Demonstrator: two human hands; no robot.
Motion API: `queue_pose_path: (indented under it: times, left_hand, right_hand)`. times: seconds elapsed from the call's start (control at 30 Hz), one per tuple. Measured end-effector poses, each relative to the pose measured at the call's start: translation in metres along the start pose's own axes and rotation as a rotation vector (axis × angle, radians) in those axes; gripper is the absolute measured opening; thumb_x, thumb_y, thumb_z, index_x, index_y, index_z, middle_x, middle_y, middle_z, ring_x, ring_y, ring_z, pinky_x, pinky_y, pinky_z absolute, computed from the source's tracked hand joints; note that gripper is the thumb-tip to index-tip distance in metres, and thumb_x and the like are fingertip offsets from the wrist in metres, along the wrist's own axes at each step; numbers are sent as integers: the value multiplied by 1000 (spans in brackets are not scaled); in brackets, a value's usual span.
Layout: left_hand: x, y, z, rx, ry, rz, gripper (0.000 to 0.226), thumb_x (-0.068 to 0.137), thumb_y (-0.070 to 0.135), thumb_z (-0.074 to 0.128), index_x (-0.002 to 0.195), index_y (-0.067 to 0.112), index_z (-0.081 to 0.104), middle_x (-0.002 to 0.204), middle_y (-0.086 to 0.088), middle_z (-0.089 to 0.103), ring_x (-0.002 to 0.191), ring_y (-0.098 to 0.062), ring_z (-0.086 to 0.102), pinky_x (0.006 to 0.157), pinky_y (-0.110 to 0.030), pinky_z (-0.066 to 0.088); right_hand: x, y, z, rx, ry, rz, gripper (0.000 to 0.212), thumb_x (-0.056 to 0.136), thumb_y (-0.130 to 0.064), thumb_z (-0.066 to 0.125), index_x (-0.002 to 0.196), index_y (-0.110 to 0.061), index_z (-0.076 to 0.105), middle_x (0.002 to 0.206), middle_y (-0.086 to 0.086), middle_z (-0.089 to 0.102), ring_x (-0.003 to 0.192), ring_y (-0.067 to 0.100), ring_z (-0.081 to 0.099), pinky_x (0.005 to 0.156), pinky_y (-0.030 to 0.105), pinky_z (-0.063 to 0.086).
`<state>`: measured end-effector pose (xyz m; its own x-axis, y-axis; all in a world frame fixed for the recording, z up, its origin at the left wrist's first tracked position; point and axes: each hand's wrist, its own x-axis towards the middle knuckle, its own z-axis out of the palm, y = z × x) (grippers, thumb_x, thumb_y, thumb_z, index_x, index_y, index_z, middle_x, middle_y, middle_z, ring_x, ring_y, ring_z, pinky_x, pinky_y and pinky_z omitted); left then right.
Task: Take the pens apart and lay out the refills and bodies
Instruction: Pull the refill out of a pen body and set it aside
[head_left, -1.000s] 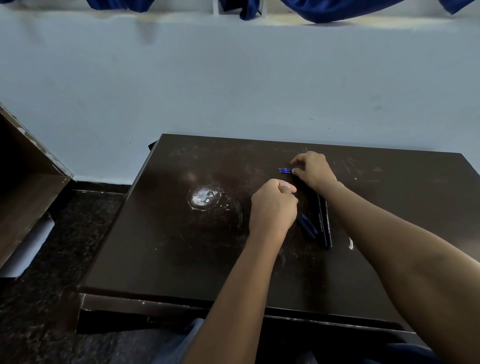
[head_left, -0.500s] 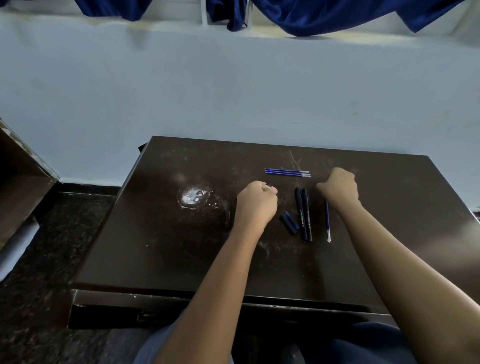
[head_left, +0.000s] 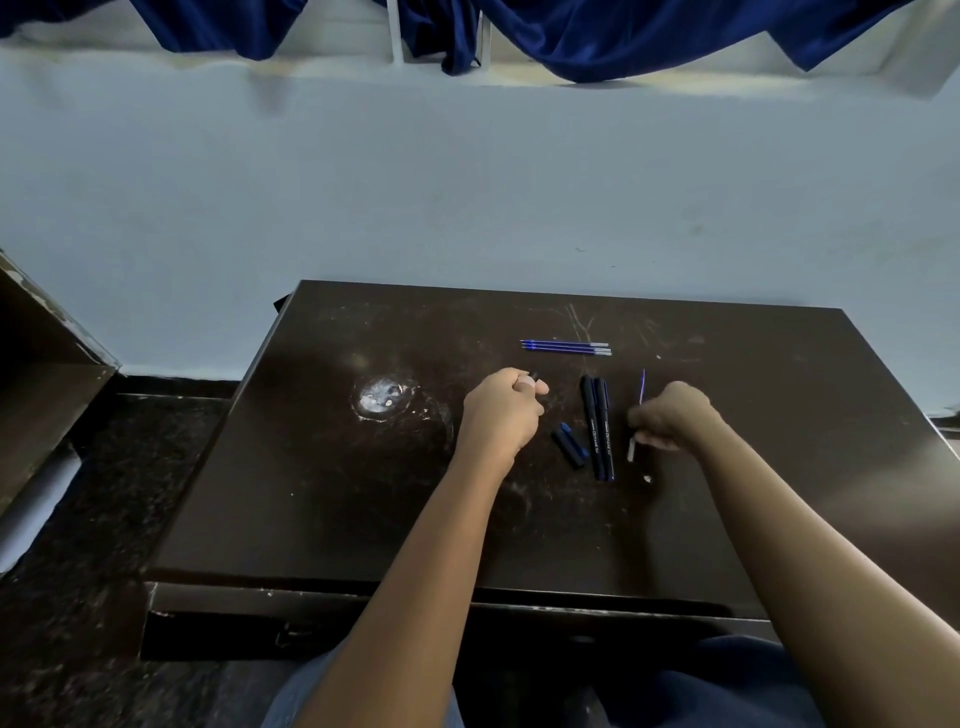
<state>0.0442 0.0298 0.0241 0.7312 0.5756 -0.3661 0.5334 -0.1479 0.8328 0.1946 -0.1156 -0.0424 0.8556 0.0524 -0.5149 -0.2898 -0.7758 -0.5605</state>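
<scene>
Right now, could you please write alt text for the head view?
The right hand grips a blue refill over a dark table, left hand fisted nearby. Between them lie two pen bodies and two caps; three refills lie beyond.

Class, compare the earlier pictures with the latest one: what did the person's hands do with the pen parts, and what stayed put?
The right hand left the refills at the far side, came back toward the person and took hold of the single refill, tilting it up. The left hand stayed closed, barely moving. The two pen bodies and short blue pieces stayed put on the table.
</scene>
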Motion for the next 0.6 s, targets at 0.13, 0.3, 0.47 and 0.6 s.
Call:
queue_pose_path:
  times: [0.13, 0.3, 0.47, 0.6]
  left_hand:
    - [1, 1, 1, -11, -31, 19, 32, 101, 18, 36, 107, 14, 66, 115, -5, 66, 84, -12, 55, 58, -18, 38]
    - [3, 0, 3, -23, -30, 48, 29, 100, 16, 37, 106, 14, 66, 112, -4, 66, 79, -10, 52, 60, -19, 40]
    - [5, -2, 3, -36, -14, 73, 30, 100, 17, 36, 102, 15, 66, 97, 0, 63, 71, -5, 50, 58, -15, 39]
    - [7, -4, 4, -59, -22, 78, 29, 100, 17, 36, 95, 18, 65, 92, 2, 62, 71, -5, 51, 60, -15, 40]
  right_hand:
    - [-21, -33, -5, 532, -57, -246, 2, 84, -5, 58, 84, -4, 57, 73, 15, 61, 47, 10, 60, 47, 19, 50]
    - [-64, -61, -5, 732, -103, -473, 11, 91, -7, 51, 82, -9, 57, 77, 5, 68, 61, 8, 66, 57, 19, 54]
    - [-78, -64, 0, 679, -145, -511, 11, 92, -4, 50, 84, -10, 56, 80, 7, 68, 59, 7, 66, 58, 20, 54]
    - [-83, -64, 2, 636, -186, -536, 11, 91, -3, 52, 84, -10, 57, 75, 7, 68, 59, 8, 65, 57, 18, 53]
